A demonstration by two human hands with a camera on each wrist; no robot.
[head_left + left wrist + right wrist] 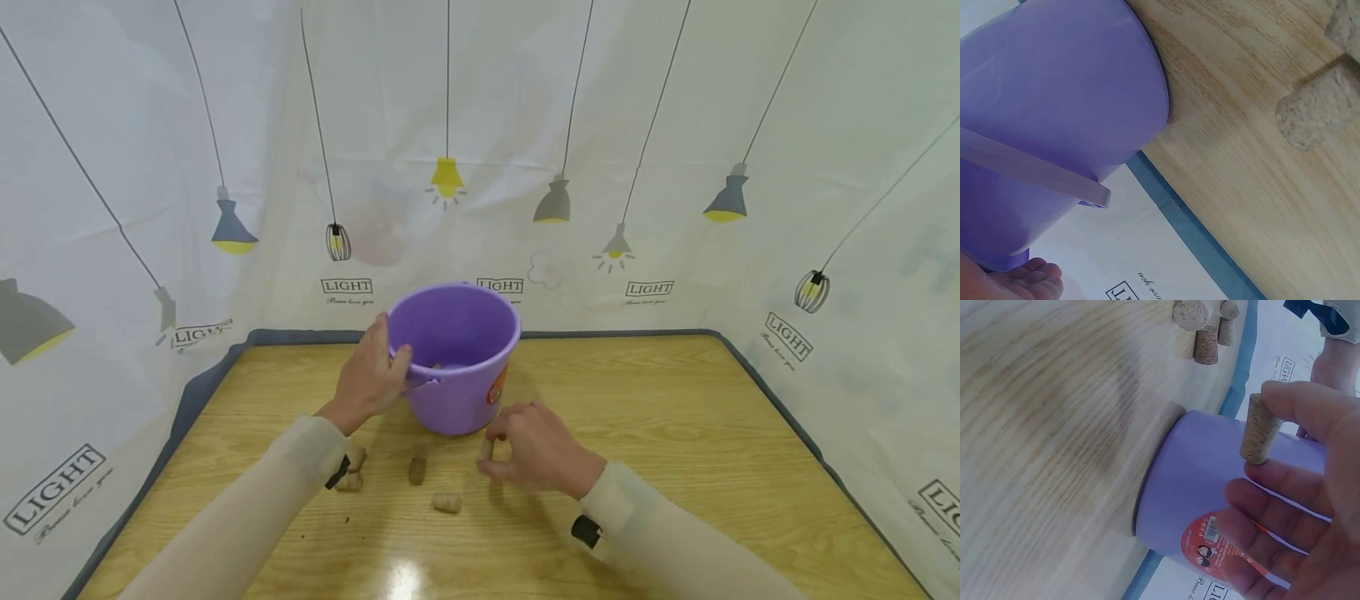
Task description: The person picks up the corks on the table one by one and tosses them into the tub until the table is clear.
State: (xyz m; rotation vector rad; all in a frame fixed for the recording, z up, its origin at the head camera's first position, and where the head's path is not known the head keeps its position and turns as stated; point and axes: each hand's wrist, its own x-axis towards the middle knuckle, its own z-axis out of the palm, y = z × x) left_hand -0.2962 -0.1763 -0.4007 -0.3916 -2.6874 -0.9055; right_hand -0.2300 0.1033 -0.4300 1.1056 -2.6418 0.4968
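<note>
A purple bucket [457,400] with a red sticker stands on the wooden table, tilted slightly. My left hand [371,375] grips its rim at the left, thumb on the near side; in the left wrist view its fingertips show by the rim of the bucket [1066,81]. Just right of the bucket, my right hand [536,446] pinches a cork [1260,428] between thumb and index finger, the other fingers loosely bent. On the table in front lie a dark cork [417,469] and a paler cork [447,502]. More corks [350,481] lie partly hidden under my left wrist.
The table [637,400] has a dark blue edge along its back and sides. White cloth [480,100] printed with hanging lamps surrounds it. Small dark crumbs [347,520] lie near the front left. Inside the bucket something small and pale shows at the bottom.
</note>
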